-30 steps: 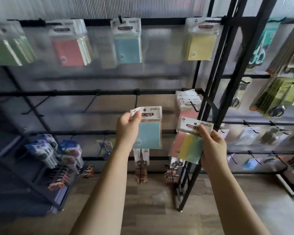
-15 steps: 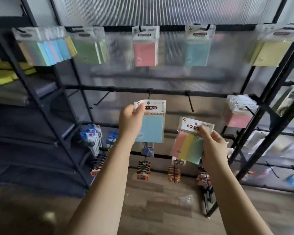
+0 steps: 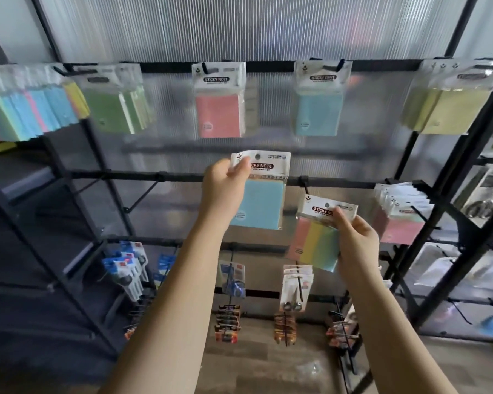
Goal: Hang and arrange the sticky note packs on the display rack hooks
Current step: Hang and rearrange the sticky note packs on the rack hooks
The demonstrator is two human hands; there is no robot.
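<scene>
The left hand pinches a blue pack by its header, up against the middle bar. The right hand grips a striped pack just below that bar, beside a hook. Behind, along the top bar, hang pink, blue and yellow packs.

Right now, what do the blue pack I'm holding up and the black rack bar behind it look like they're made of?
Blue sticky note pack: apparently paper notes in a clear, glossy plastic sleeve with a printed white card header, judging by the sheen and crinkled edge. Rack bar: likely metal with a matte black coating; it is thin, straight and dull, though the blur leaves that open.
</scene>
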